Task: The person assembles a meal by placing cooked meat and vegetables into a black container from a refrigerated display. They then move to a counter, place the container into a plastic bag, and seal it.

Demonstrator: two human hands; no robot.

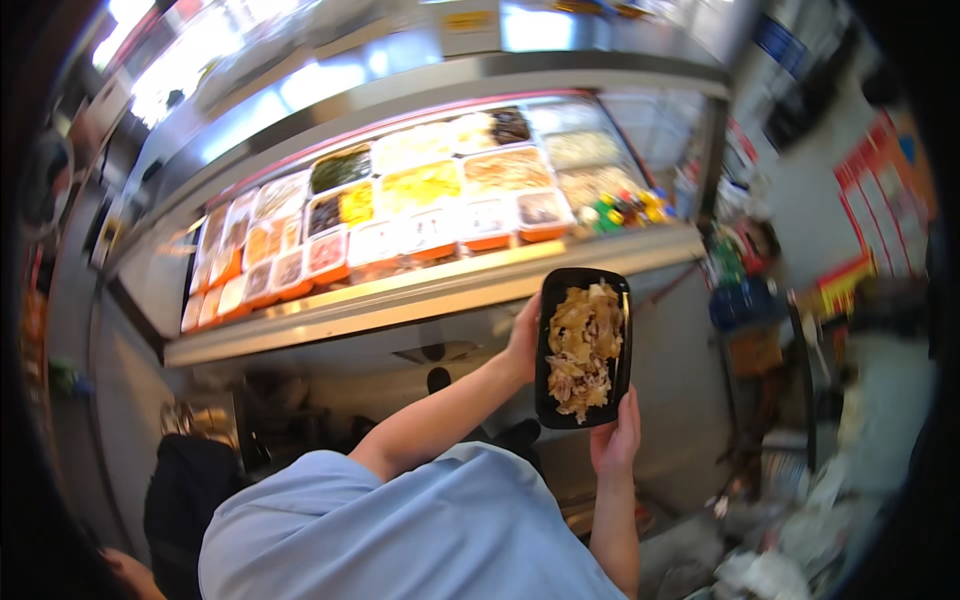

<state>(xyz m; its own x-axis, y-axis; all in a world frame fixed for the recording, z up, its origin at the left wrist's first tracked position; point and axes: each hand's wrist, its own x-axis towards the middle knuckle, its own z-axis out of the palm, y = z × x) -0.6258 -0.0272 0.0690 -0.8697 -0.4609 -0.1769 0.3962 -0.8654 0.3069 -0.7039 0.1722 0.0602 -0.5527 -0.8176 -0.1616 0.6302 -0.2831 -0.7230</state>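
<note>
Between my two hands I carry a black rectangular food tray (541,385) with rounded corners. Light brown, shredded or sliced food that looks like cooked meat (583,345) fills its middle. My left hand (523,340) grips the tray's left long side, its fingers partly hidden behind it. At the lower right corner, my right hand (618,435) holds the tray from below and the side, thumb along the edge. The tray is held in front of the lit display case (440,277), apart from its front ledge.
Inside the case stand several white and orange tubs (420,185) of colourful foods. Small bright bottles or toys (625,212) sit at its right end. A large blue jug (742,305) and plastic bags (770,570) are on the right. Someone in dark clothing (190,500) is at lower left.
</note>
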